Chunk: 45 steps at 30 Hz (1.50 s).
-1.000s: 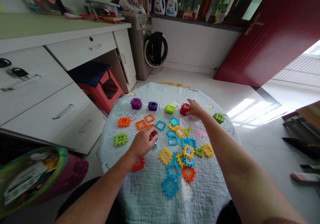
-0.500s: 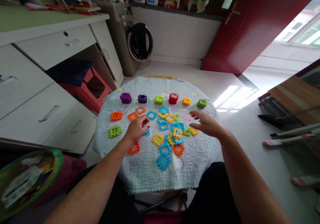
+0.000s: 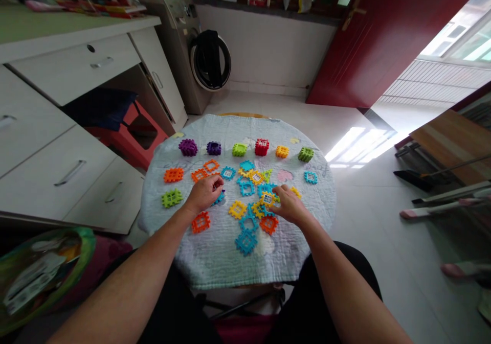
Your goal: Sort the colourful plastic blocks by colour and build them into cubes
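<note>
Probably light, this yellow window panel, lying just right of and below mid-frame on the quilted cloth, beside the plain yellow square; overlapping or merely touching, I cannot tell.

Right hand: thumb and forefinger parted, set around its right-hand side. From where I stand, whether the pads press on it cannot be told. Left hand, left of center: fingers curled over a blue panel, tips hidden; pinching or not, unclear.

Handling, my guess: stiff plastic, hardly any weight, smooth-faced and a touch slippery, hard to break. White lattice in the middle looks the weakest part. Best hold: opposite toothed edges, notches giving the fingertips purchase. Soft cloth should let a nail under. A low sweep could drag neighboring pieces.

Orange panel, lower left of the cluster, lies apart; reachable from any side.
</note>
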{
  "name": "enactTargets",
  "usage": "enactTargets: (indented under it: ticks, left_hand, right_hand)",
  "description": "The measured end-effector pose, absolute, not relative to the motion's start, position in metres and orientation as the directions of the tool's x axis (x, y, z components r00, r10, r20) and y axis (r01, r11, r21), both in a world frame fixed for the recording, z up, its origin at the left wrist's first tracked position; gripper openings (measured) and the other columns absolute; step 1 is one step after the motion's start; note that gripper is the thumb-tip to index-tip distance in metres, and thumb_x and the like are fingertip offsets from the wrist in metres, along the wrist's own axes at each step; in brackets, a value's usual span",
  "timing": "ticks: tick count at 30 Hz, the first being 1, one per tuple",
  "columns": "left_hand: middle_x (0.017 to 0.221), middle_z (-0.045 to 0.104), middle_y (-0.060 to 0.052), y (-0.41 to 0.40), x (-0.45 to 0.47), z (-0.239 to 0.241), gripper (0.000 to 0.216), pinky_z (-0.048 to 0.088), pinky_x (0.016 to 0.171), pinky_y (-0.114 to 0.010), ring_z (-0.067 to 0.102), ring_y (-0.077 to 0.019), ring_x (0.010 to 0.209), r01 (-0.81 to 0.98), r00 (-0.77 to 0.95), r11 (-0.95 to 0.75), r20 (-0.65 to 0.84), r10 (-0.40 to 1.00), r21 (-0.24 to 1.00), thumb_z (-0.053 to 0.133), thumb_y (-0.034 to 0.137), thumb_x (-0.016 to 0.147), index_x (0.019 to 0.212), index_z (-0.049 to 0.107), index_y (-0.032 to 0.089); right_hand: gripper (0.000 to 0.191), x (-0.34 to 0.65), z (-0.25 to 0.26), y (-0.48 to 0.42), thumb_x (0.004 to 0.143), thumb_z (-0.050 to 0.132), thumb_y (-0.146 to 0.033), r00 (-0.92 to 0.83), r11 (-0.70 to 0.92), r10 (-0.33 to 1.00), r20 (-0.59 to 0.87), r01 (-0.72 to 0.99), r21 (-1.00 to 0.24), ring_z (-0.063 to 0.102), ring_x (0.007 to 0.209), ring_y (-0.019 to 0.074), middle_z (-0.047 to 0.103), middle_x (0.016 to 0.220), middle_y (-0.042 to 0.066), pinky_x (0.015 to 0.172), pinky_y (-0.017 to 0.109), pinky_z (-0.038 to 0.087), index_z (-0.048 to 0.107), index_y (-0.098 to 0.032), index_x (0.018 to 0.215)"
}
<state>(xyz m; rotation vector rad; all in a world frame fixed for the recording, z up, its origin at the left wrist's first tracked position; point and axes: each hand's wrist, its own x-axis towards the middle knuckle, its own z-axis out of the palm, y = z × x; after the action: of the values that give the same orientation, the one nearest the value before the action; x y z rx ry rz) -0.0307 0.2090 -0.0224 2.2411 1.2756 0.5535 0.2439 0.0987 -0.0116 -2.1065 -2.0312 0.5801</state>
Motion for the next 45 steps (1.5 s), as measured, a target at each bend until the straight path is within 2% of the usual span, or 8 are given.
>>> enactTargets:
  ticks: [9,15,21,28,33,35,40,45]
  left_hand:
    - [0.073,0.063,-0.001,0.207,-0.026,-0.027,0.013,0.042,0.063,-0.025,0.056,-0.0141,0.066,0.653,0.517,-0.469,0.101,0.85,0.595,0.051,0.027,0.076,0.079,0.059,0.019]
    - [0.074,0.062,-0.001,0.203,-0.024,-0.027,0.014,0.041,0.063,-0.025,0.056,-0.0138,0.065,0.654,0.532,-0.476,0.089,0.842,0.588,0.05,0.028,0.077,0.081,0.059,0.018]
    - [0.072,0.062,-0.001,0.199,-0.019,-0.028,0.012,0.041,0.061,-0.025,0.055,-0.0142,0.065,0.649,0.548,-0.484,0.081,0.833,0.587,0.051,0.027,0.075,0.078,0.059,0.019]
    - [0.082,0.063,-0.003,0.184,-0.006,-0.034,0.011,0.045,0.07,-0.028,0.057,-0.0158,0.072,0.574,0.646,-0.557,0.086,0.758,0.601,0.052,0.023,0.077,0.082,0.061,0.019]
    - [0.105,0.062,-0.008,0.17,-0.002,-0.035,0.026,0.044,0.091,-0.035,0.057,-0.0231,0.1,0.544,0.764,-0.639,-0.007,0.645,0.544,0.06,0.023,0.074,0.099,0.063,0.019]
    - [0.116,0.059,-0.01,0.168,-0.003,-0.036,0.039,0.04,0.099,-0.037,0.052,-0.0253,0.111,0.537,0.791,-0.662,-0.04,0.61,0.523,0.065,0.022,0.07,0.109,0.06,0.019]
    - [0.127,0.054,-0.008,0.169,-0.006,-0.042,0.056,0.034,0.106,-0.039,0.048,-0.0242,0.119,0.517,0.822,-0.673,-0.085,0.564,0.529,0.062,0.012,0.066,0.121,0.053,0.022]
    - [0.112,0.056,-0.008,0.169,-0.006,-0.042,0.045,0.041,0.096,-0.035,0.052,-0.0239,0.108,0.568,0.8,-0.672,-0.126,0.587,0.476,0.062,0.017,0.066,0.11,0.058,0.02]
  right_hand:
    - [0.039,0.239,-0.02,0.114,0.068,0.068,-0.027,-0.006,-0.064,0.987,-0.163,0.904,-0.424,0.054,0.089,0.0185,0.053,0.101,0.005,0.076,0.028,0.042,0.056,-0.019,0.104]
    - [0.058,0.268,-0.009,0.115,0.071,0.064,-0.033,0.187,-0.178,0.982,-0.034,0.847,-0.501,0.056,0.091,0.0203,0.052,0.107,0.007,0.083,0.032,0.044,0.05,-0.022,0.126]
    - [0.054,0.296,-0.006,0.105,0.067,0.064,-0.025,0.259,-0.315,0.946,-0.195,0.873,-0.373,0.055,0.078,0.0163,0.052,0.101,0.007,0.078,0.028,0.044,0.056,-0.021,0.121]
    - [0.035,0.287,-0.012,0.091,0.068,0.066,-0.031,0.1,-0.214,0.893,-0.439,0.952,-0.219,0.059,0.081,0.0212,0.063,0.092,0.007,0.067,0.028,0.041,0.06,-0.019,0.101]
    - [0.042,0.266,-0.005,0.092,0.076,0.061,-0.048,0.246,-0.303,0.898,-0.364,0.947,-0.107,0.061,0.086,0.0257,0.062,0.098,0.013,0.068,0.032,0.042,0.056,-0.017,0.104]
    - [0.039,0.257,-0.003,0.091,0.078,0.06,-0.044,0.215,-0.262,0.933,-0.288,0.955,-0.138,0.06,0.089,0.025,0.059,0.102,0.013,0.07,0.032,0.043,0.056,-0.017,0.107]
    - [0.05,0.23,-0.011,0.09,0.072,0.065,-0.022,-0.176,0.103,0.961,-0.214,0.943,-0.316,0.055,0.1,0.0204,0.05,0.116,0.008,0.079,0.029,0.043,0.052,-0.025,0.121]
    - [0.039,0.218,-0.021,0.095,0.073,0.061,-0.019,-0.167,0.1,0.959,-0.228,0.956,-0.277,0.054,0.099,0.0222,0.05,0.113,0.009,0.078,0.031,0.044,0.056,-0.023,0.111]
